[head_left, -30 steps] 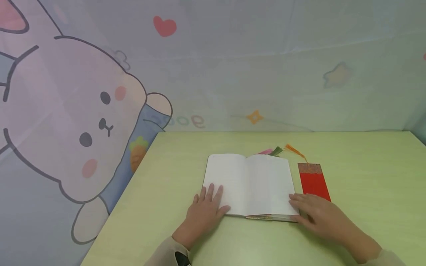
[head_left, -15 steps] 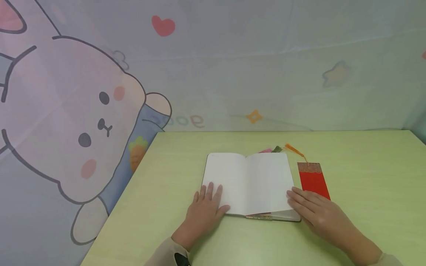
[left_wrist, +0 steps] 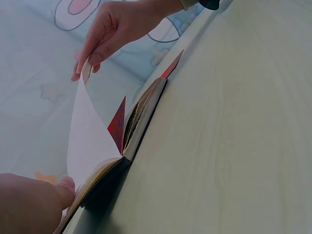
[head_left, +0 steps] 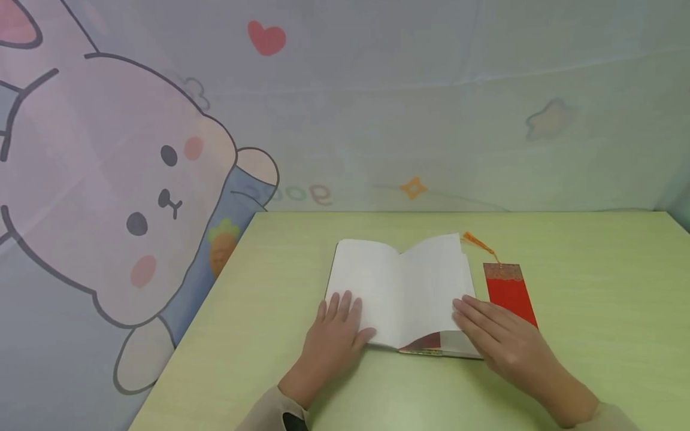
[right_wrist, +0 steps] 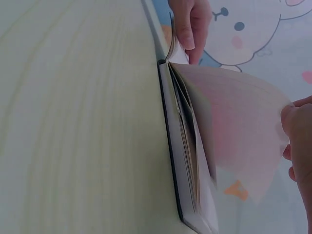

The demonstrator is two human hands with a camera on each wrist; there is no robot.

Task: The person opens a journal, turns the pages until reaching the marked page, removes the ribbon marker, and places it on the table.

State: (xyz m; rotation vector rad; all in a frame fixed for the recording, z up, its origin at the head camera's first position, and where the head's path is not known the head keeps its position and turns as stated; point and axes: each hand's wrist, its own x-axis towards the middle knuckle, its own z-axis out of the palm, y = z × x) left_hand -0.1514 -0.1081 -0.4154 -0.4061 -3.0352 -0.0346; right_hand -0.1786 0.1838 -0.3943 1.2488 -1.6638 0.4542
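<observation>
An open notebook [head_left: 372, 281] with blank white pages lies on the table. My left hand [head_left: 334, 326] rests with straight fingers on the lower part of the left page. My right hand [head_left: 507, 338] pinches the outer edge of a right-hand page [right_wrist: 248, 131], which stands lifted and curved between thumb and fingers. Under that page, a dark red patterned piece [left_wrist: 118, 126] shows inside the notebook. A red bookmark [head_left: 509, 293] with an orange tassel [head_left: 478, 242] lies right of the notebook, its lower end hidden behind my right hand.
The pale yellow-green table [head_left: 604, 287] ends at a far edge against a cloth backdrop [head_left: 345, 108] printed with a large rabbit. My left sleeve [head_left: 272, 410] and a dark band at that wrist show at the bottom.
My right hand has moved slightly left and up, and the page has lifted off the notebook. The pink and green tassels at the top are now hidden. The left hand stays in place.
</observation>
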